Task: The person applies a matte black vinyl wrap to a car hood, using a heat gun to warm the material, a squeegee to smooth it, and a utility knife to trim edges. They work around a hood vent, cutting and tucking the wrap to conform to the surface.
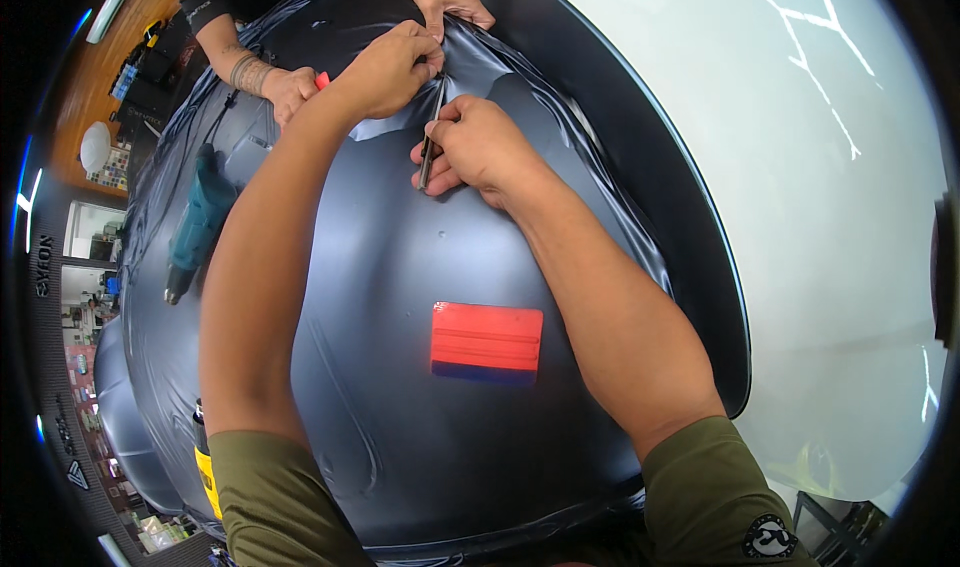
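Note:
My left hand [395, 72] pinches the edge of the matte dark film [478, 62], which is lifted in creases. Just below it, my right hand [470, 152] grips a slim silver cutter [430, 132] held almost vertical against the film. A red squeegee with a blue edge [485, 342] lies on the film-covered panel [400, 267] between my forearms. A co-worker's hand [450, 2] holds the film beside my left fingers; their other hand [290, 95], with a small red item, rests left of mine.
A teal heat gun [200, 222] and a small grey block [248, 152] lie at the left of the panel, with a yellow-and-black item [206, 467] lower down. Loose wrinkled film runs along both sides. A dark rim [710, 277] borders the right. Shelves and a wooden counter stand far left.

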A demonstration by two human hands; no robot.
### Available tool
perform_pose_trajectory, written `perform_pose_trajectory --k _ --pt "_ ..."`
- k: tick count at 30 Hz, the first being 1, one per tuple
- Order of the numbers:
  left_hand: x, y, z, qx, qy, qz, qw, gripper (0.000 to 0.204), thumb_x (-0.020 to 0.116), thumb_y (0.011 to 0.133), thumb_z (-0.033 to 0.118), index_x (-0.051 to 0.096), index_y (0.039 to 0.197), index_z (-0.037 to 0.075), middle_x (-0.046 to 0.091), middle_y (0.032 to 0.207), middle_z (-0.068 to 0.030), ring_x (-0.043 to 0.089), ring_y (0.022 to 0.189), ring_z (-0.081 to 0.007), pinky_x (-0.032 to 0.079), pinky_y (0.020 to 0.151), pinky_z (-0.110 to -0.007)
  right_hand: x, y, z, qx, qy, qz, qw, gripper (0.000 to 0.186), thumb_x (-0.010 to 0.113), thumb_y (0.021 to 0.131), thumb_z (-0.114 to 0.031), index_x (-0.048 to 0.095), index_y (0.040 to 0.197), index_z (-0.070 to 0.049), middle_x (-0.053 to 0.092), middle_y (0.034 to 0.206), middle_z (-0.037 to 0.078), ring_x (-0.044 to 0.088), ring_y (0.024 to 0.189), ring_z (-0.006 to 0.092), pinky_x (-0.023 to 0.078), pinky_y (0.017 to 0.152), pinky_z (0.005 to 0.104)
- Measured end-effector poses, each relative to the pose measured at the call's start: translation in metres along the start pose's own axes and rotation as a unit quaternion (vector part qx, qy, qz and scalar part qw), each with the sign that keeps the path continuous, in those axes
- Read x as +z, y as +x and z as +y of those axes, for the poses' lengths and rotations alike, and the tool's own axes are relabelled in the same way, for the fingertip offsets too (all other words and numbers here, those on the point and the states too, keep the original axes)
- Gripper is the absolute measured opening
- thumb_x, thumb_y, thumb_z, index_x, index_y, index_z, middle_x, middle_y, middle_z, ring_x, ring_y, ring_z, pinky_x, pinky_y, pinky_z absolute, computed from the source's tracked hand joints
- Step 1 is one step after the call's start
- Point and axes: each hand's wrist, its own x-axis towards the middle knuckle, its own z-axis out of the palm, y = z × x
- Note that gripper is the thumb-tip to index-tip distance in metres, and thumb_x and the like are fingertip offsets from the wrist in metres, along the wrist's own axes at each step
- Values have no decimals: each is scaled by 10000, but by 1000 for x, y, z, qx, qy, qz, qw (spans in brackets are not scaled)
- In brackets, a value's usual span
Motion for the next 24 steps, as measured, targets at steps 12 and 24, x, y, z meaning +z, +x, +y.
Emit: perform_pose_trajectory --k 12,24 --pt "10 -2 -2 19 -17 58 998 94 555 904 98 621 949 48 560 1042 -134 572 991 -320 457 869 -392 3 2 3 1 60 1 998 228 450 994 -84 409 1147 80 642 910 217 702 678 307 587 546 350" --pt "4 -6 3 35 -9 43 998 111 604 870 71 588 962 10 568 1144 -154 581 1018 -357 464 876 -400 7 7 6 -37 153 70 985 189 451 966 -56 382 1104 53 620 925 215 701 670 300 587 534 344"
